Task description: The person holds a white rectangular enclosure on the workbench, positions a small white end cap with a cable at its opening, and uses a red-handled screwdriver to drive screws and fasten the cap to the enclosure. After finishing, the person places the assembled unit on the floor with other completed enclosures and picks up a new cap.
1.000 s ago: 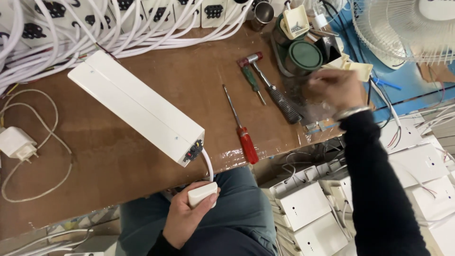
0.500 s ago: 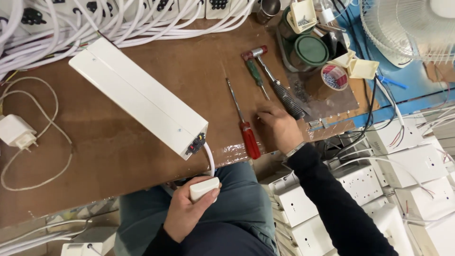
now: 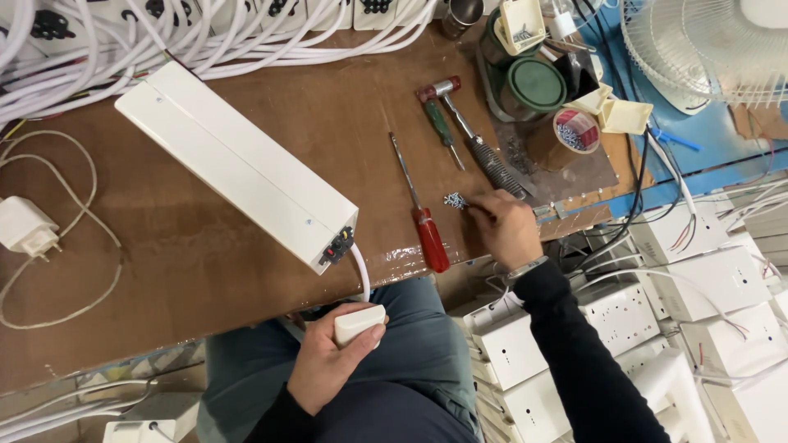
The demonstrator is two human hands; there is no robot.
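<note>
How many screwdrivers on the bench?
2. A red-handled screwdriver lies left of the right hand; a green-handled screwdriver lies beside the hammer. Clutter may hide others.

On the table (image 3: 205,271), the long box (image 3: 238,164) lies at centre. At its three o'clock lies a screwdriver (image 3: 420,209), then screws (image 3: 454,200), with a hammer (image 3: 476,139) at their twelve o'clock. A charger (image 3: 25,228) lies at the box's nine o'clock.

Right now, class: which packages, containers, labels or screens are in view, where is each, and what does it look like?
Round tub: right of the hammer, red rim, screws inside.
Green-lidded jar: top of bench, round.
Cream open boxes: right of the tub, squarish.
Small cream tray: top edge, holds small parts.
No screens; no labels show.
</note>
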